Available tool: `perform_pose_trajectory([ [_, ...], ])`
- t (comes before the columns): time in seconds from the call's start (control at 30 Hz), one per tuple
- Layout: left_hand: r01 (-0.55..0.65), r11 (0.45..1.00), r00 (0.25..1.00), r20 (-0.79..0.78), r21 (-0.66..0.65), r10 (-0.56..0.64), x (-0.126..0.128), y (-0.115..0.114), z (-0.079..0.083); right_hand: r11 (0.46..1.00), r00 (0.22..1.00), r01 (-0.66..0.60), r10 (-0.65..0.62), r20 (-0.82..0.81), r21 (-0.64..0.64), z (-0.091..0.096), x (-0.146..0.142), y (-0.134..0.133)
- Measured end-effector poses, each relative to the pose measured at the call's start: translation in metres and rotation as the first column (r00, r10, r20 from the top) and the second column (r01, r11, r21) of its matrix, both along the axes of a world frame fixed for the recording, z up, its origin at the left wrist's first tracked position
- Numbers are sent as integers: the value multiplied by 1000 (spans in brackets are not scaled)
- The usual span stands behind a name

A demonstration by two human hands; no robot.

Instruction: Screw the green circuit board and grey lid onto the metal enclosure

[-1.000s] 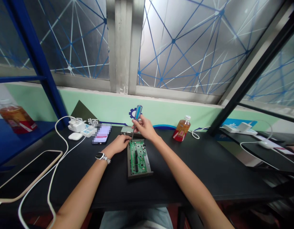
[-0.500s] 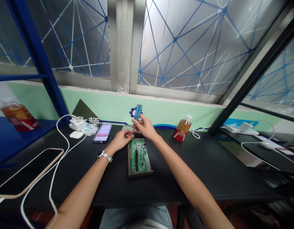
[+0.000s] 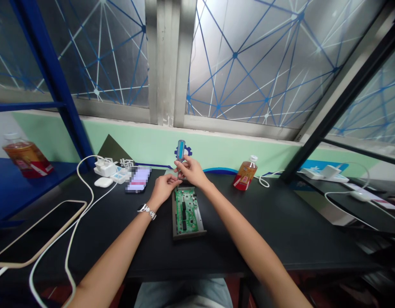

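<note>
A screwdriver (image 3: 181,150) with a blue and grey handle stands nearly upright, its thin shaft pointing down. My right hand (image 3: 193,172) is closed around it, fingers pinching low on the handle. My left hand (image 3: 164,187), with a metal-band watch at the wrist, pinches beside the shaft near the tip; whatever lies between its fingertips is too small to make out. Below both hands lies a green circuit board (image 3: 188,211) set in a grey metal tray (image 3: 188,235). The screwdriver's tip is at the board's far left corner, partly hidden by my left fingers.
Left on the black table (image 3: 226,252) are a phone in a beige case (image 3: 40,233), white cables, white chargers (image 3: 105,167) and a lit phone (image 3: 139,179). A drink bottle (image 3: 245,174) stands right of the board. Another bottle (image 3: 27,156) is on the blue shelf.
The screwdriver has swung from leaning right to nearly upright, its handle shifting left with my right hand. My left hand has moved slightly right, still at the board's far left corner.
</note>
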State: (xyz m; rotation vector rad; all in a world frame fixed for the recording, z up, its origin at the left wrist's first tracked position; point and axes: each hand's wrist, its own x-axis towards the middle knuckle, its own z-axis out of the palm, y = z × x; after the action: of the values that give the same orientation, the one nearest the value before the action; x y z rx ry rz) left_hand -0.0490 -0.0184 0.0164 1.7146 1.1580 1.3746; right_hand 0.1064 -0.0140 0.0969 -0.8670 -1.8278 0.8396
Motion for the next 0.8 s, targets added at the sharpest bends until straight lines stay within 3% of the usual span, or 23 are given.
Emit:
perform_pose_trajectory([
  [0.33, 211, 977, 977, -11, -34, -212, -8, 2, 3, 949, 982, -184, 190, -3, -258, 7, 14, 2],
  [0.5, 293, 954, 956, 23, -63, -292, -7, 1, 3, 958, 985, -171, 173, -12, -230, 2, 15, 6],
  [0.6, 238, 970, 971, 27, -40, -237, -4, 0, 2, 978, 991, -133, 136, 8, -162, -1, 15, 8],
  [0.8, 9, 999, 1000, 29, 53, -10, 1, -2, 0, 999, 999, -33, 34, 39, -37, -5, 12, 10],
])
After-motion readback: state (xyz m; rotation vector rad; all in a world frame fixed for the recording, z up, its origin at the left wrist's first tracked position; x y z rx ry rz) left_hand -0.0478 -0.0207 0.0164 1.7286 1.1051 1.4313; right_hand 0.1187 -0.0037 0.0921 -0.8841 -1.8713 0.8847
